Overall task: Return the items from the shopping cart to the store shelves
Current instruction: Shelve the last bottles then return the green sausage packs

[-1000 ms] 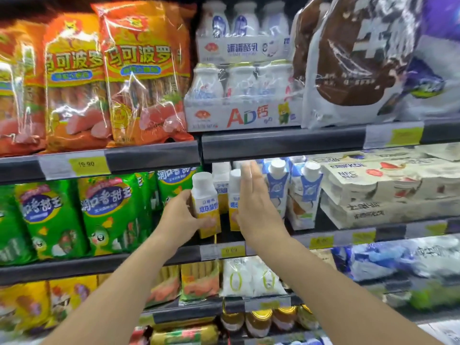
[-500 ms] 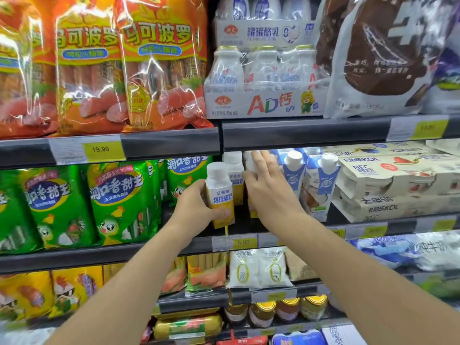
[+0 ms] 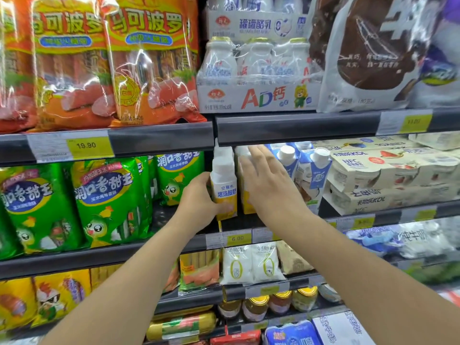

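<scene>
Supermarket shelving (image 3: 161, 139) fills the whole view, tiered dark rails carrying yellow price tags, one reading 19.90 (image 3: 86, 145) and one reading 6.00 (image 3: 236, 238). At the middle tier the left hand (image 3: 199, 197) grips a small yogurt carton (image 3: 223, 188), fingers wrapped round its left side and thumb across the lower front. The carton is upright at the shelf front, white on top with a broad white screw cap, yellow below, with blue characters on its face; I cannot tell whether its base rests on the shelf. Just to its right, the right hand (image 3: 270, 185) is flat with fingers straight and close together, its palm against a second matching carton (image 3: 245, 192) standing behind it. Further right stand blue-and-white cartons (image 3: 313, 170) with round white caps, then stacked cream-coloured multipack boxes (image 3: 388, 178). Left of the hands hang green sausage packs (image 3: 107, 197). Above sit orange sausage bags (image 3: 149, 63) and a shrink-wrapped pack of white bottles (image 3: 256, 78).
</scene>
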